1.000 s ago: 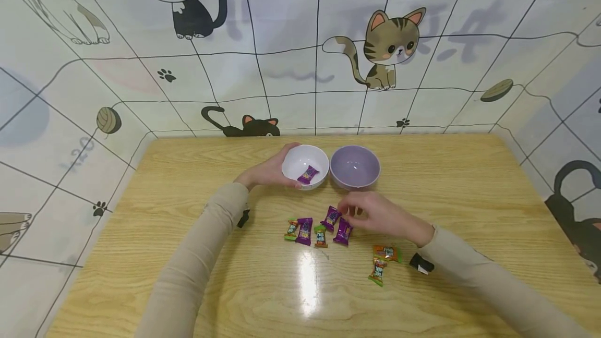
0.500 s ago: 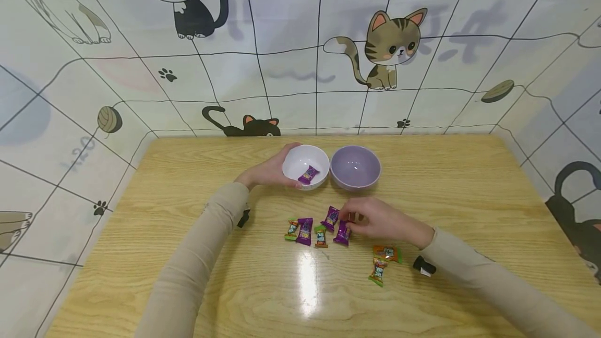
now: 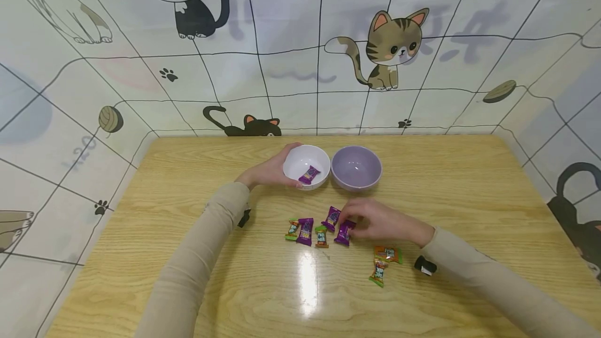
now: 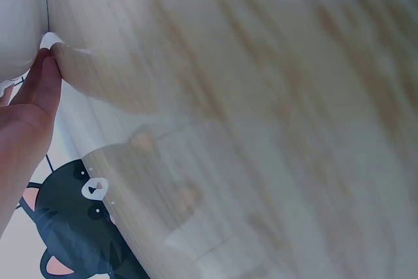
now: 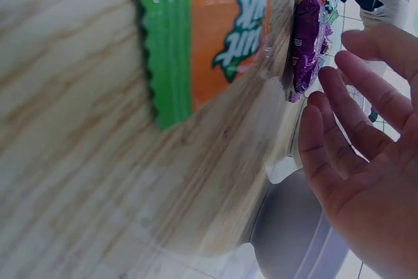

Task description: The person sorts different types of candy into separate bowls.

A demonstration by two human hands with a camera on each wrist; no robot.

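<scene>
In the head view my left hand (image 3: 269, 171) grips the side of a white bowl (image 3: 314, 154), thumb at the front and fingers behind. A purple-wrapped candy (image 3: 309, 174) lies in that bowl. Just above the table, my right hand (image 3: 375, 219) reaches over a purple candy (image 3: 344, 233), with another purple candy (image 3: 331, 216) beside it. The right wrist view shows bent, spread fingers (image 5: 353, 122) close to a purple candy (image 5: 307, 44), and nothing is held between them. A lilac bowl (image 3: 356, 168) stands right of the white one.
Left of the right hand lie a purple candy (image 3: 305, 231) and two orange-green candies, one at the far left (image 3: 292, 229) and one in the middle (image 3: 321, 237). Two more orange-green candies, an upper (image 3: 387, 254) and a lower (image 3: 378, 272), lie near the right wrist. Cat-print walls surround the wooden table (image 3: 263, 296).
My right hand has shifted slightly down toward the near purple candy, from closer to the lilac bowl. The left hand and both bowls stay in place.
</scene>
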